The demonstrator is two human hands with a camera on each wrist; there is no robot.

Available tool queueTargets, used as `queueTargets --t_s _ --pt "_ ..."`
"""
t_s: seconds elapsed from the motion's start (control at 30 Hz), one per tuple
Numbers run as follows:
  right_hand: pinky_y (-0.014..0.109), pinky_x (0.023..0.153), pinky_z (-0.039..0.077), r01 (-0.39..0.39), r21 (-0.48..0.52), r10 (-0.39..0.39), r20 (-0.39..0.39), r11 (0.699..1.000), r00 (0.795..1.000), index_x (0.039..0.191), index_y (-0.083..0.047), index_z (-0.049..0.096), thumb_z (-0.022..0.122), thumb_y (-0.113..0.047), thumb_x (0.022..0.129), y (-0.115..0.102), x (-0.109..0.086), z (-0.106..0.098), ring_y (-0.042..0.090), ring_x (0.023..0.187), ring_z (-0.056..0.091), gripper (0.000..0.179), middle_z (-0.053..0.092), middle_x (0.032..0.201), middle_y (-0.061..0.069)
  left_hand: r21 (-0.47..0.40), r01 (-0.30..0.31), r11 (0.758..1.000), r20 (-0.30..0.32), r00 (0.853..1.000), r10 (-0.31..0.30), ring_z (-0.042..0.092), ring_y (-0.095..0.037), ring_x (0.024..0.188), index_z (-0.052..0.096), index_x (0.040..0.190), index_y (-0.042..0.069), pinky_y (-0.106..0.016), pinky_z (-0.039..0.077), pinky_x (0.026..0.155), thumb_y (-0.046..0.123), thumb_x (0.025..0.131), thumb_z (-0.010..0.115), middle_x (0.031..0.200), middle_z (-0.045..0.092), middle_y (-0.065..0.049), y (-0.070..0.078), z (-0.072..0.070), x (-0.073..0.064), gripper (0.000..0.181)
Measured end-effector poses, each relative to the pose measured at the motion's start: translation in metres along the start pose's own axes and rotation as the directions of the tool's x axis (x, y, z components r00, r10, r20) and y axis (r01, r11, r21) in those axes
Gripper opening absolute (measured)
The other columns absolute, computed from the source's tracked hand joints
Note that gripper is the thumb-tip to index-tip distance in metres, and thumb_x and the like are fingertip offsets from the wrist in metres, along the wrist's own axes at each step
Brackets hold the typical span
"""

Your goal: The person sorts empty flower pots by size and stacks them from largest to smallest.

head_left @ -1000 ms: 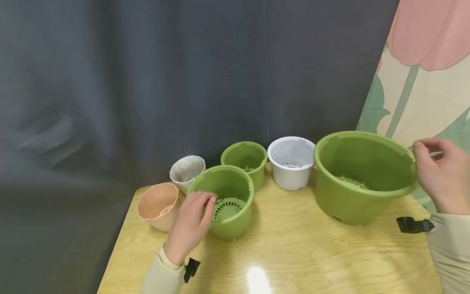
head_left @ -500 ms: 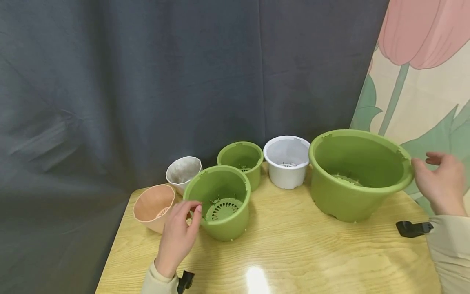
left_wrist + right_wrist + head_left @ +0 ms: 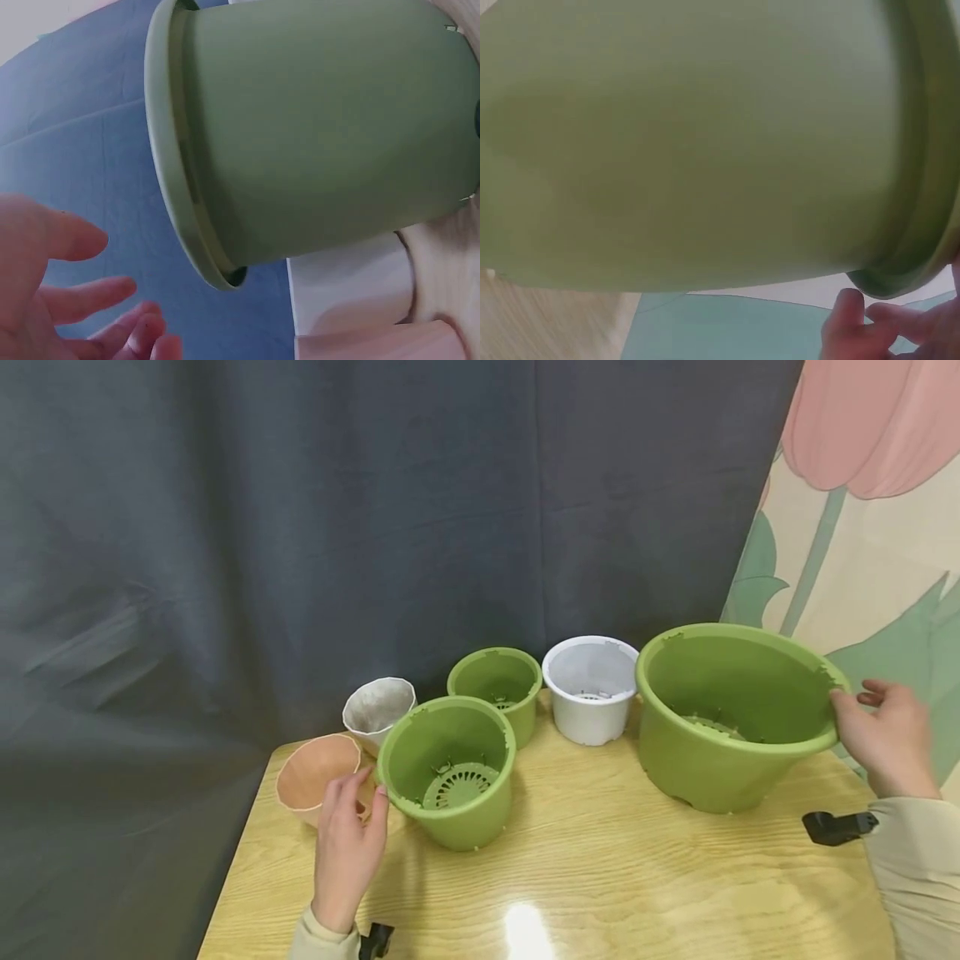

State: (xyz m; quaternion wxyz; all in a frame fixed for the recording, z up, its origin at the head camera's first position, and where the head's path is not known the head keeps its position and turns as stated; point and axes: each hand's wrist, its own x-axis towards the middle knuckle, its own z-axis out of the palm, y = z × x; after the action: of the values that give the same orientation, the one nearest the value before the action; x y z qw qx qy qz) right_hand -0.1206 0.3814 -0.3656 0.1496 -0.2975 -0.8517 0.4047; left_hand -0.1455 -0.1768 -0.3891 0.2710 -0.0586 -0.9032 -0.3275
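My left hand [image 3: 350, 846] is beside the left rim of a medium green plastic flowerpot [image 3: 480, 817], its fingers loosely bent and spread. In the left wrist view those fingers [image 3: 88, 298] show apart from the pot's rim, with nothing between them. At the right rim of the largest green flowerpot [image 3: 701, 777] is my right hand [image 3: 891, 737], thumb tip right at the rim and the other fingers held loosely behind. The right wrist view shows its fingers [image 3: 847, 326] just past the rim of this pot. Both pots stand upright on the table.
An orange pot [image 3: 317, 772] and a small white faceted pot [image 3: 381, 703] stand at the left. Along the back are a small green pot [image 3: 527, 720] and a white round pot [image 3: 592, 720]. A dark curtain [image 3: 375, 527] hangs behind the wooden table [image 3: 622, 877].
My left hand has drawn back leftward from in front of the medium green pot, to beside its rim. The right hand's fingers have loosened at the large pot's rim. The pots stay put.
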Motion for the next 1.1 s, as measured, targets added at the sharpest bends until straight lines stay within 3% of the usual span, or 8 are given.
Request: queueTargets --t_s 0.07,0.17,0.23,0.3,0.53,0.63,0.77,1.1 --pt "0.049 0.079 0.044 -0.003 0.000 0.003 0.013 1.000 1.000 0.151 0.008 0.006 0.029 -0.035 0.100 0.002 0.000 -0.001 0.057 0.129 0.030 0.070 0.017 0.153 0.036 0.000 0.032 0.999 0.003 0.999 -0.032 0.048 -0.017 0.078 0.060 0.123 0.000 -0.027 0.040 0.062 0.012 0.089 0.064 0.106 0.056 -0.012 -0.002 0.001 -0.001 0.036" --pt "0.031 0.062 0.044 0.020 -0.012 -0.020 0.014 1.000 1.000 0.149 0.010 0.012 0.029 -0.035 0.100 0.006 0.001 -0.002 0.033 0.100 0.058 0.068 0.030 0.143 0.038 -0.004 0.079 0.997 0.027 0.997 -0.078 0.049 -0.019 0.080 0.058 0.126 0.001 -0.027 0.040 0.064 0.015 0.091 0.063 0.109 0.053 -0.013 -0.005 0.004 -0.001 0.038" --pt "0.025 0.052 0.042 0.038 -0.007 -0.038 0.012 0.999 0.999 0.148 0.011 0.016 0.029 -0.033 0.101 0.009 0.002 -0.003 0.013 0.074 0.058 0.066 0.040 0.130 0.037 -0.011 0.109 0.994 0.061 0.992 -0.108 0.051 -0.021 0.081 0.054 0.130 0.000 -0.029 0.042 0.067 0.018 0.093 0.062 0.114 0.052 -0.014 -0.006 0.006 -0.001 0.042" --pt "0.024 0.048 0.045 0.054 -0.007 -0.054 0.004 0.999 0.999 0.147 0.011 0.020 0.030 -0.033 0.101 0.011 0.003 -0.003 -0.002 0.058 0.045 0.065 0.045 0.116 0.031 -0.013 0.138 0.990 0.099 0.986 -0.136 0.053 -0.022 0.082 0.048 0.135 0.000 -0.030 0.043 0.068 0.023 0.095 0.059 0.119 0.052 -0.016 -0.007 0.007 -0.001 0.047" --pt "0.025 0.048 0.047 0.071 0.002 -0.071 0.026 0.997 0.997 0.149 0.009 0.017 0.029 -0.035 0.101 0.012 0.005 -0.001 -0.005 0.056 0.046 0.066 0.046 0.118 0.033 -0.036 0.199 0.979 0.174 0.966 -0.190 0.051 -0.017 0.078 0.033 0.145 0.001 -0.029 0.042 0.067 0.031 0.099 0.052 0.116 0.054 -0.016 -0.012 0.013 -0.001 0.058" --pt "0.026 0.048 0.047 0.070 0.010 -0.071 0.037 0.997 0.997 0.150 0.007 0.016 0.030 -0.036 0.101 0.011 0.005 0.000 0.001 0.054 0.048 0.067 0.061 0.093 0.007 -0.049 0.211 0.976 0.190 0.962 -0.198 0.051 -0.015 0.076 0.032 0.146 0.000 -0.029 0.042 0.066 0.032 0.099 0.052 0.110 0.056 -0.015 -0.014 0.015 -0.001 0.060" --pt "0.024 0.048 0.047 0.056 0.057 -0.058 0.042 0.997 0.997 0.150 0.006 0.017 0.033 -0.035 0.100 0.010 0.006 0.000 0.006 0.052 0.051 0.066 0.044 0.067 -0.031 -0.061 0.238 0.969 0.216 0.951 -0.220 0.052 -0.015 0.075 0.027 0.149 0.000 -0.030 0.043 0.066 0.035 0.099 0.050 0.104 0.058 -0.013 -0.014 0.017 -0.002 0.065" --pt "0.020 0.048 0.048 0.023 0.172 -0.033 0.058 0.985 0.998 0.152 0.000 0.019 0.034 -0.029 0.100 0.009 0.008 0.004 0.000 0.052 0.053 0.061 0.048 0.066 -0.031 -0.183 0.373 0.910 0.301 0.902 -0.309 0.057 -0.013 0.065 0.013 0.151 0.000 -0.030 0.045 0.063 0.030 0.099 0.052 0.095 0.060 -0.013 -0.017 0.022 0.000 0.072"
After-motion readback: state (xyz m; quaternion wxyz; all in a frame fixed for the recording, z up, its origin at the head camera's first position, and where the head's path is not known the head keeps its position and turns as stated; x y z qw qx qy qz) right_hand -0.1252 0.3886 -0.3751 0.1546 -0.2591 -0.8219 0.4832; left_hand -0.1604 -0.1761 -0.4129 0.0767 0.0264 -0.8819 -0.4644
